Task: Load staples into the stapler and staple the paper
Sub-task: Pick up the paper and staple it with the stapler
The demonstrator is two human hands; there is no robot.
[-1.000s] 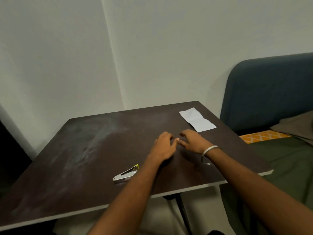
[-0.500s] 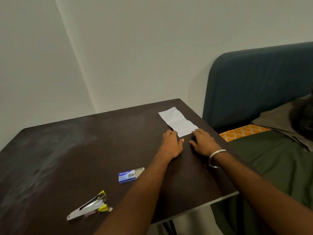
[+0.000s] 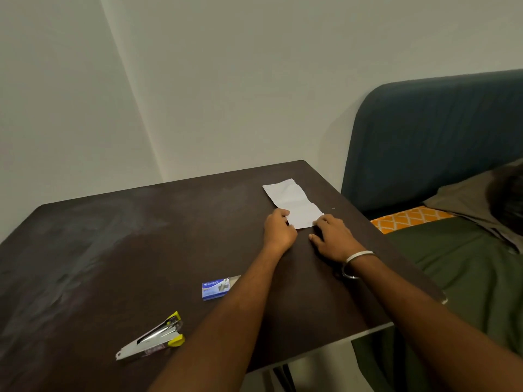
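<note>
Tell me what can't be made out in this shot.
- Staple box: right end hidden behind the left forearm, head view; print too small.
- Stapler: whether loaded, too small.
- Paper: near corners covered by left hand and right hand; grip unclear.

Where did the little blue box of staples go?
In the head view, the blue staple box lies on the dark table near the front edge, partly tucked behind the left forearm, between the stapler at lower left and the paper farther back.

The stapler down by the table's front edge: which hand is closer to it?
Left. The left hand is at the paper's near corner, far from the stapler; the right hand is farther still.
</note>
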